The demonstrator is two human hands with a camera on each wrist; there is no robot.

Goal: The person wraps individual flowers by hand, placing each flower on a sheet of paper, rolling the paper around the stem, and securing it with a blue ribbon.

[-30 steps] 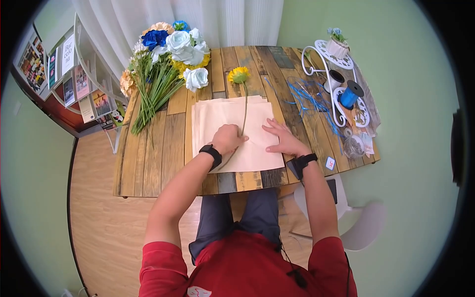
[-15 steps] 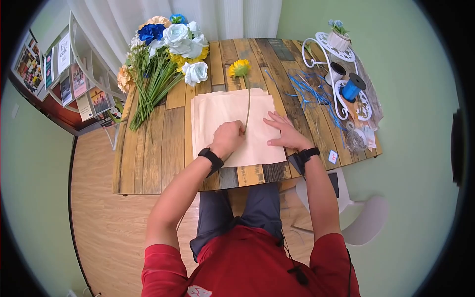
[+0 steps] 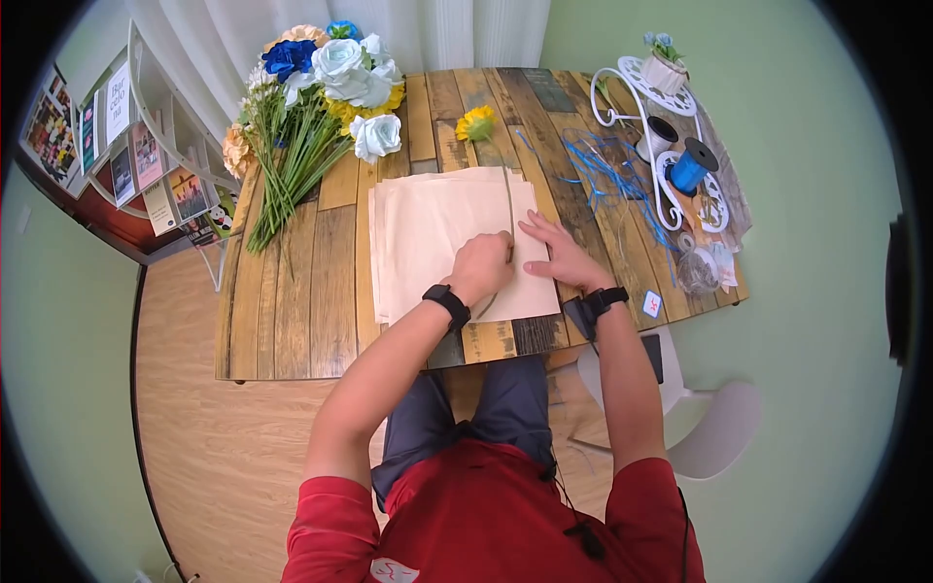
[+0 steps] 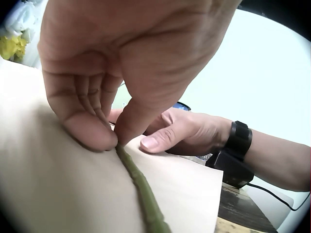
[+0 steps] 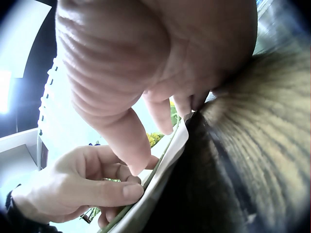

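One slender green stem (image 4: 144, 191), pinched by left hand (image 3: 483, 267), crosses smooth paper (image 3: 428, 219).

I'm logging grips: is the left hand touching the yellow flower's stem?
Touching. The left wrist view shows the left hand pinching the green stem between thumb and fingertip.

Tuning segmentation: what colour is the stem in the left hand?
The stem is green; it shows best in the left wrist view.
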